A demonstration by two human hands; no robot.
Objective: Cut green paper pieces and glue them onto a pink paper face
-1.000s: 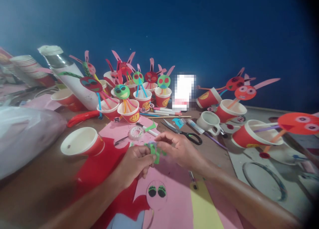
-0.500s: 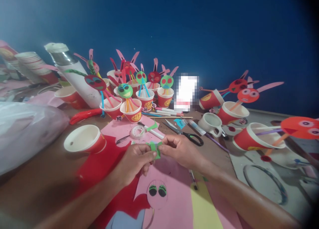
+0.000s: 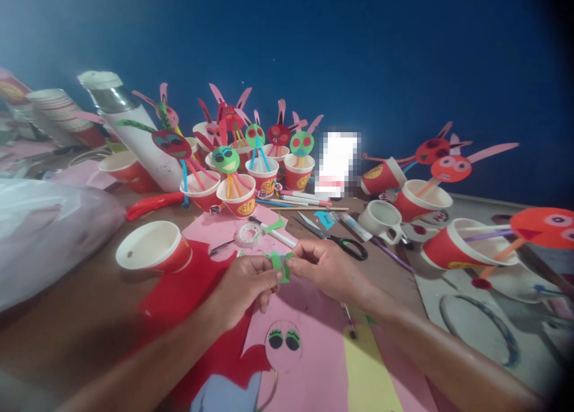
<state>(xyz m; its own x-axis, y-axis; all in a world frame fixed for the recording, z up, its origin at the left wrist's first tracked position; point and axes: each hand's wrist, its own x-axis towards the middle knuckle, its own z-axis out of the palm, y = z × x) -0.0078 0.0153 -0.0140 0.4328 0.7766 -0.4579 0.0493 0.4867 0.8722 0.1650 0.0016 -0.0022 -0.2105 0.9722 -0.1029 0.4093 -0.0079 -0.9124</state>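
Between my two hands is a small piece of green paper, cut into an uneven shape. My left hand pinches its left side between thumb and fingers. The fingertips of my right hand close on its right edge. Below the hands, a pink paper circle with black eyes and green lashes lies on pink paper. Red paper spreads to the left. Just beyond the hands lie a white marker, a roll of clear tape and black-handled scissors.
Several red paper cups with paper-faced figures, such as a green-faced one, line the back. A lone paper cup tilts at left beside a plastic bag. A white mug and a ring-stained sheet are to the right.
Both hands keep their pinch on the green paper, which has barely shifted. The whole view has moved very slightly; the objects on the table stay where they were.
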